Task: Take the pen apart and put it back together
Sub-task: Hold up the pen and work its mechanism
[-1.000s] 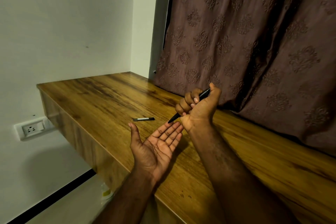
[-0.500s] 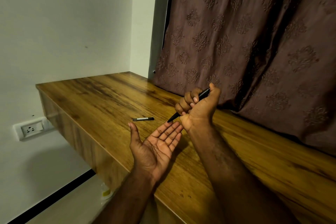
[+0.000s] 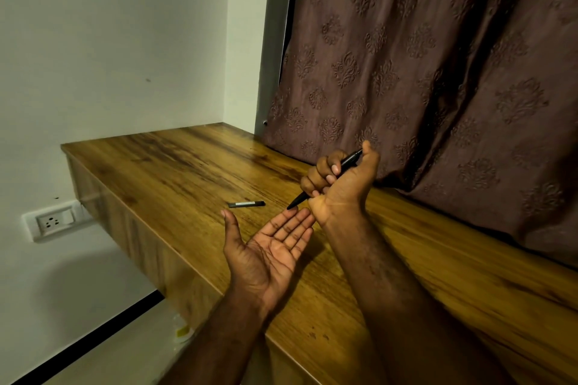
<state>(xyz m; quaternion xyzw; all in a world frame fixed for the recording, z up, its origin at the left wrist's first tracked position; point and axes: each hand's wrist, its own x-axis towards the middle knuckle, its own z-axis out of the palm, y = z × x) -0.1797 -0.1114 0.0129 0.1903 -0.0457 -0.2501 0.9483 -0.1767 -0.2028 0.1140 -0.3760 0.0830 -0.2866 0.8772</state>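
My right hand [image 3: 341, 183] grips a black pen body [image 3: 297, 199] in its curled fingers, held slanted with the pointed end down to the left and the upper end by my thumb. My left hand [image 3: 272, 251] lies open, palm up, just below that lower end, its fingertips almost under the tip. A short dark pen part [image 3: 246, 204] with a pale band lies flat on the wooden table [image 3: 175, 166], a little beyond my left thumb.
A brown patterned curtain [image 3: 438, 72] hangs along the table's right and far side. White walls meet at the far corner. A wall socket [image 3: 54, 221] sits below the table's left edge, where the tabletop drops off to the floor.
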